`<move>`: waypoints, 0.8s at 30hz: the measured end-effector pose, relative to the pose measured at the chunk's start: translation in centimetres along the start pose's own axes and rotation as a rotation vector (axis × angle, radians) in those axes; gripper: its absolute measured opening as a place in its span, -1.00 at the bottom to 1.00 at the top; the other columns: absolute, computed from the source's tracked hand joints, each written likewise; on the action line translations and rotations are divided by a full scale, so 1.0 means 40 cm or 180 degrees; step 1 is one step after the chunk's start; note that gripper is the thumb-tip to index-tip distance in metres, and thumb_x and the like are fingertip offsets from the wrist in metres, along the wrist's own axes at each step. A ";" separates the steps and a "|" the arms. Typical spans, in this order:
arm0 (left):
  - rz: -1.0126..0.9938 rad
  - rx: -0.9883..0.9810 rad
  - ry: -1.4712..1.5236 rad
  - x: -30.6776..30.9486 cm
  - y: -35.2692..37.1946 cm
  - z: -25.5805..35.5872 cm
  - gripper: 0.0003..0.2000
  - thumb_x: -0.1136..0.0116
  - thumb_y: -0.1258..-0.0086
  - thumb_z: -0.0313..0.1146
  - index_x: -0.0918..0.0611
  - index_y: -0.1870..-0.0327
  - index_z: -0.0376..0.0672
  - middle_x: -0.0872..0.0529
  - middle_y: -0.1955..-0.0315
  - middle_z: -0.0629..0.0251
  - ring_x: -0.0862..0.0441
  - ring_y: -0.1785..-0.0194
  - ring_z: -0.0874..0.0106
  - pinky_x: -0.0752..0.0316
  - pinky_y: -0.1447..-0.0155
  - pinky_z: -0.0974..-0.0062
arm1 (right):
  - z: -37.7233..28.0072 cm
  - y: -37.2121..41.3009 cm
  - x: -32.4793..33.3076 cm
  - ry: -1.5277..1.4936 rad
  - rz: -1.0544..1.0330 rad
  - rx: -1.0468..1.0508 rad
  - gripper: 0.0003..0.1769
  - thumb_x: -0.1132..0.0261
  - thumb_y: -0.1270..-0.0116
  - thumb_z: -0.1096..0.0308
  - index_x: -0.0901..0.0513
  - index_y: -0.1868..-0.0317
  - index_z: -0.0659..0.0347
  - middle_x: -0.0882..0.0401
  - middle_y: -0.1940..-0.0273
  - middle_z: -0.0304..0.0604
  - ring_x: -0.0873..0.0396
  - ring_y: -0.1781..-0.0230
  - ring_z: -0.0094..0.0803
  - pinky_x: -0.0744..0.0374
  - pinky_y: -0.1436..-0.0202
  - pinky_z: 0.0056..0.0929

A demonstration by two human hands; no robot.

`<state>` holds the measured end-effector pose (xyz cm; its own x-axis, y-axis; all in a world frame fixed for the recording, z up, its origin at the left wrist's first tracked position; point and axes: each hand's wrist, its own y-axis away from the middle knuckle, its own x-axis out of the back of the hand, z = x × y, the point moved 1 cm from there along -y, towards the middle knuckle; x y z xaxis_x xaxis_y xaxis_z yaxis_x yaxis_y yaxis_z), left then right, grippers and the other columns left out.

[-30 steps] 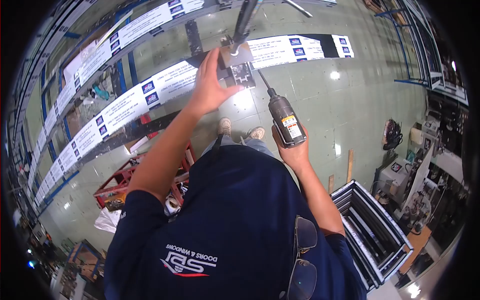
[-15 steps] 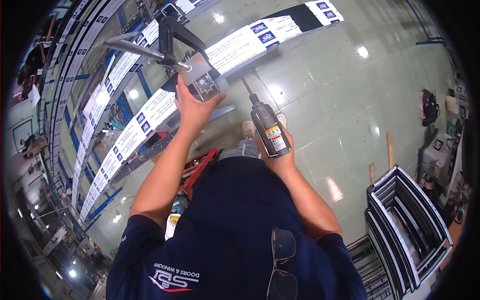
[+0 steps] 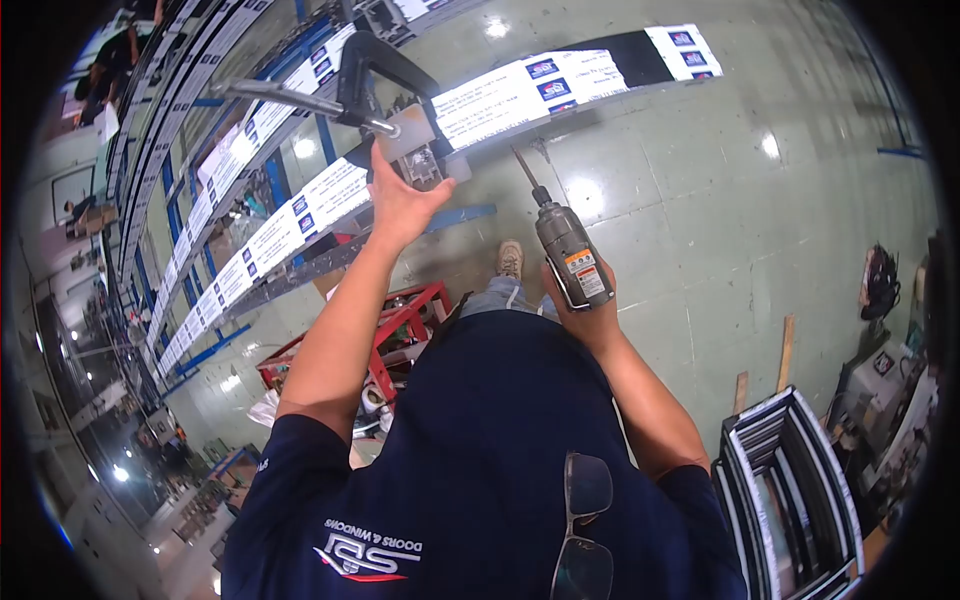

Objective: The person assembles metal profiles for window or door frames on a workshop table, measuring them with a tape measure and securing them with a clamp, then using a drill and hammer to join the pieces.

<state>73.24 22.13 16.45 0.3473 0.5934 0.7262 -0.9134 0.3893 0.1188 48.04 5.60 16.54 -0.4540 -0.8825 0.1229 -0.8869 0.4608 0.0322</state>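
My right hand (image 3: 588, 310) is wrapped round a dark cordless drill (image 3: 568, 245), its long thin bit pointing up and away over the floor. With thumb and fingers spread to either side, my left hand (image 3: 405, 210) grips the end of a short aluminium profile (image 3: 421, 168). A dark C-clamp (image 3: 362, 75) with a long threaded screw (image 3: 290, 97) presses a pale square pad (image 3: 402, 130) against this joint. Beneath the clamp runs a curved frame bar (image 3: 500, 100) covered in white printed film. The drill bit is apart from the bar.
More curved film-wrapped bars (image 3: 215, 185) lie on blue supports at left. A red tool cart (image 3: 408, 330) stands beside my left arm. Curved black frames (image 3: 790, 490) are stacked at lower right, near wooden sticks (image 3: 786, 352). Another person (image 3: 112, 65) is at upper left.
The view has shifted, so the bar, clamp and both hands appear further right, and more of the red cart shows. Both hands keep their hold.
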 end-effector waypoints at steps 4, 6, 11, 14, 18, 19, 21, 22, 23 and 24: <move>-0.0165 0.0018 -0.0012 0.019 0.000 -0.011 0.23 -0.65 0.09 -0.07 -0.01 -0.56 -0.27 -0.38 -0.38 -0.12 -0.38 -0.42 0.00 -0.24 -0.49 0.12 | -0.042 -0.033 -0.001 0.0116 -0.0270 0.0193 -0.70 -0.43 -0.26 0.51 -0.60 0.01 0.31 -0.68 0.26 -0.10 -0.65 0.29 -0.33 -0.61 0.11 -0.40; -0.0286 -0.0036 0.0285 0.042 0.004 -0.034 0.22 -0.64 0.06 -0.10 -0.01 -0.57 -0.28 -0.34 -0.41 -0.14 -0.36 -0.44 0.01 -0.25 -0.49 0.15 | -0.073 -0.049 -0.018 0.0245 -0.0457 0.0199 -0.65 -0.44 -0.24 0.50 -0.59 -0.02 0.31 -0.68 0.23 -0.09 -0.66 0.26 -0.33 -0.61 0.09 -0.40; -0.0308 -0.0230 0.0456 0.079 0.010 -0.098 0.08 -0.64 0.00 -0.19 -0.18 -0.53 -0.28 -0.41 -0.39 -0.09 -0.32 -0.49 0.01 -0.32 -0.46 0.22 | -0.116 -0.083 -0.121 0.0304 -0.0798 -0.0276 -0.54 -0.45 -0.19 0.50 -0.56 -0.11 0.29 -0.70 0.18 -0.07 -0.68 0.18 -0.32 -0.61 0.01 -0.40; -0.0262 -0.0366 0.0129 0.078 0.005 -0.117 -0.08 -0.56 -0.05 -0.06 -0.34 -0.45 -0.18 -0.50 -0.31 -0.04 -0.32 -0.48 0.00 -0.23 -0.48 0.13 | -0.133 -0.091 -0.186 0.0281 -0.0849 -0.0410 -0.50 -0.43 -0.20 0.53 -0.54 -0.16 0.30 -0.70 0.15 -0.06 -0.68 0.16 -0.33 -0.61 -0.02 -0.40; -0.0043 -0.0495 -0.0068 0.063 -0.002 -0.145 -0.17 -0.48 -0.11 -0.01 -0.41 -0.40 -0.15 -0.48 -0.32 -0.01 -0.31 -0.47 0.03 -0.12 -0.49 0.00 | -0.139 -0.090 -0.251 0.0524 -0.0719 -0.0487 -0.51 -0.42 -0.20 0.54 -0.54 -0.16 0.31 -0.71 0.13 -0.08 -0.68 0.15 -0.36 -0.61 -0.03 -0.41; -0.0099 -0.0489 -0.0016 0.065 -0.007 -0.147 -0.19 -0.48 -0.11 -0.04 -0.41 -0.39 -0.15 -0.47 -0.32 -0.01 -0.31 -0.47 0.04 -0.12 -0.48 0.01 | -0.136 -0.087 -0.264 0.0563 -0.0625 -0.0546 -0.51 -0.42 -0.21 0.55 -0.53 -0.16 0.31 -0.71 0.13 -0.09 -0.67 0.15 -0.37 -0.61 -0.03 -0.42; -0.0198 -0.0445 0.0075 0.080 -0.012 -0.133 -0.20 -0.48 -0.11 -0.06 -0.42 -0.39 -0.15 -0.47 -0.31 -0.01 -0.30 -0.47 0.05 -0.10 -0.49 0.01 | -0.129 -0.079 -0.288 0.0635 -0.0492 -0.0619 -0.51 -0.41 -0.21 0.55 -0.53 -0.17 0.31 -0.71 0.13 -0.11 -0.67 0.15 -0.38 -0.61 -0.03 -0.43; -0.0273 -0.0396 0.0112 0.084 -0.014 -0.128 -0.22 -0.48 -0.12 -0.08 -0.42 -0.38 -0.15 -0.47 -0.31 -0.02 -0.30 -0.47 0.06 -0.08 -0.49 0.01 | -0.125 -0.073 -0.298 0.0675 -0.0335 -0.0570 -0.52 -0.41 -0.21 0.54 -0.55 -0.16 0.30 -0.72 0.18 -0.05 -0.70 0.20 -0.29 -0.62 0.03 -0.41; -0.0302 -0.0413 0.0144 0.082 -0.015 -0.130 -0.22 -0.48 -0.12 -0.08 -0.42 -0.38 -0.15 -0.47 -0.31 -0.02 -0.30 -0.47 0.06 -0.08 -0.49 0.01 | -0.123 -0.067 -0.305 0.0710 -0.0177 -0.0523 -0.53 -0.41 -0.21 0.52 -0.56 -0.15 0.28 -0.73 0.24 0.00 -0.73 0.25 -0.19 -0.63 0.08 -0.38; -0.0246 -0.0429 0.0091 0.081 -0.014 -0.131 -0.22 -0.48 -0.11 -0.08 -0.43 -0.38 -0.15 -0.47 -0.31 -0.02 -0.29 -0.47 0.06 -0.07 -0.49 0.01 | -0.122 -0.060 -0.310 0.0736 -0.0145 -0.0545 -0.53 -0.41 -0.21 0.52 -0.56 -0.15 0.28 -0.73 0.24 0.00 -0.73 0.25 -0.19 -0.63 0.08 -0.38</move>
<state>75.99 27.53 15.19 0.4230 0.5771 0.6985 -0.8478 0.5243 0.0802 56.23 15.89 19.78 -0.3651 -0.8668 0.3398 -0.8698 0.4477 0.2074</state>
